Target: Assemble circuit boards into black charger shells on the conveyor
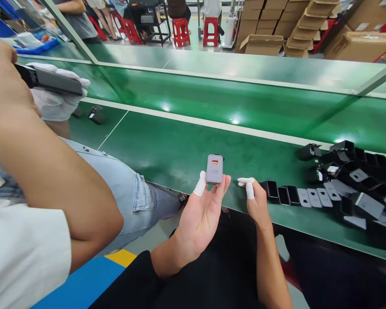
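Left grip [202, 212] palm-up around grey charger [214, 169], right grip [257, 201] half-curled nearby

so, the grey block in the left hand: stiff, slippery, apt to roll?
The grey block is likely stiff: its edges look straight in the left hand. Its smooth-looking face may make it slightly slippery. Being boxy, it would probably slide rather than roll if pushed across the green bench.
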Available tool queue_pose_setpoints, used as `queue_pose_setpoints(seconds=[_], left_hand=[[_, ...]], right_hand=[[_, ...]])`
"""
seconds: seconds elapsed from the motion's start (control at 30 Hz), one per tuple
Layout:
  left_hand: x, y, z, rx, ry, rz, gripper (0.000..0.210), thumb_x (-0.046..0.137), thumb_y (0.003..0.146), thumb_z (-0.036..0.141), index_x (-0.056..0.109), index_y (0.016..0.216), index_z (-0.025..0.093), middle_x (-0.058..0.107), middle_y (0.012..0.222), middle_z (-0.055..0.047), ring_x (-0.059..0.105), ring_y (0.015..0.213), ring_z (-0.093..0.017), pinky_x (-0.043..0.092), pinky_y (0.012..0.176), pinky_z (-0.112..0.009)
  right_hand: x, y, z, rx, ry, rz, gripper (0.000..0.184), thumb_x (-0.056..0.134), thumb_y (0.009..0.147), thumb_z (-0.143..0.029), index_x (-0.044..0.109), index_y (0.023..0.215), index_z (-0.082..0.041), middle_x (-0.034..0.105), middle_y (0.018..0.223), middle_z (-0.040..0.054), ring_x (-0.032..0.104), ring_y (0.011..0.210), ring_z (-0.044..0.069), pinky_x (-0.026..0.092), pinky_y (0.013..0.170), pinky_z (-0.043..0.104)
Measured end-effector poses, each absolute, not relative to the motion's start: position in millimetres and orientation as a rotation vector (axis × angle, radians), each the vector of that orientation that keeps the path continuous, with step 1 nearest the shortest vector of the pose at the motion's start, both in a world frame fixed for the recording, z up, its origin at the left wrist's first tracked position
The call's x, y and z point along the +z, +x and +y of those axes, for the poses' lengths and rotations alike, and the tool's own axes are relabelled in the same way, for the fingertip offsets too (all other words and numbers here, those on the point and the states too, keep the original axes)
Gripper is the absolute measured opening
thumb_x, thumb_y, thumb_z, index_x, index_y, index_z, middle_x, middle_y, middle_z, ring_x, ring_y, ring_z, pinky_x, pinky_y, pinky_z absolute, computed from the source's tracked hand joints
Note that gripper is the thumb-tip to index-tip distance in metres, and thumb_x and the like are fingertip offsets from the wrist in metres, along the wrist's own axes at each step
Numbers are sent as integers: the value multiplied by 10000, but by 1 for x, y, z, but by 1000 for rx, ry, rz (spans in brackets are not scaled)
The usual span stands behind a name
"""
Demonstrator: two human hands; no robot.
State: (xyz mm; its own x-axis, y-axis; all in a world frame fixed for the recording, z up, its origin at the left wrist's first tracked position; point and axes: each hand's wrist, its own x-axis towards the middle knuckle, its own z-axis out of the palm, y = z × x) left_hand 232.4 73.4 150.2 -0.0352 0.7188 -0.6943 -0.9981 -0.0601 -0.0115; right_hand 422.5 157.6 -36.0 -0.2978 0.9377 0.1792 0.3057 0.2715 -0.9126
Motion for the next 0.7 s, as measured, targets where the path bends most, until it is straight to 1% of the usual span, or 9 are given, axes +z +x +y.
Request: queue_pose_setpoints(seconds=[0.1,0.23,0.3,0.4,0.47,0.5,0.57,0.63,0.7], left_hand=[[149,230,73,1532,-605,578,426,351,1215,282,582,1568,226,787,1281,-128,844,1134,-182,737,896,-256],[147,233,72,1519,-615,559,412,364,1208,273,596,1531,166,774,1323,-157,828,1190,-184,724,947,-247],[134,237,74,1536,-524,608,343,428,1191,267,655,1422,155,774,1307,-147,817,1205,-186,714,994,-266],[92,234,84,1726,-10,905,139,691,1080,291,707,1181,198,779,1218,-79,803,1161,-198,705,1034,-334],[56,220,92,1817,574,1247,222,857,957,351,716,1068,220,767,1120,-38,783,1083,-193,694,993,-327],[39,210,96,1774,870,1442,238,879,933,387,739,1020,215,755,1079,-38,769,1057,-191,679,977,-312],[12,188,102,1552,1354,1722,207,850,949,411,801,973,211,751,1043,-52,756,1002,-198,650,952,-323],[-5,166,108,1415,1623,1863,177,791,1002,388,844,1055,228,767,1049,-50,755,956,-191,622,917,-321],[-14,152,111,1424,1764,1955,188,781,1017,376,855,1117,234,790,1075,-54,761,953,-192,599,907,-317]], right_hand=[[-35,422,158,1028,-1144,-1768,433,466,1173,-519,794,1249,-247,782,1186,99,720,1062,262,563,982,442],[-34,422,158,1016,-1152,-1775,422,473,1170,-514,798,1221,-248,791,1150,93,729,1054,267,556,1003,453],[-34,422,158,1026,-1156,-1777,408,480,1170,-505,794,1236,-252,789,1156,88,728,1063,267,552,1014,451],[-34,422,157,1049,-1152,-1768,383,502,1167,-499,786,1259,-259,779,1203,89,721,1092,267,547,1007,438],[-33,421,157,1047,-1141,-1759,373,516,1162,-499,785,1241,-255,775,1207,93,717,1097,268,545,1003,436],[-32,421,157,1041,-1136,-1758,371,517,1161,-500,786,1228,-253,774,1195,94,717,1088,267,547,997,435],[-30,421,156,1028,-1126,-1766,368,512,1162,-496,783,1208,-253,775,1156,92,719,1062,263,553,982,432],[-28,419,157,1022,-1117,-1782,361,502,1165,-485,779,1200,-257,782,1142,91,723,1055,263,560,970,433],[-27,418,158,1016,-1110,-1793,347,503,1164,-472,775,1196,-258,789,1145,92,726,1061,265,563,978,442]])
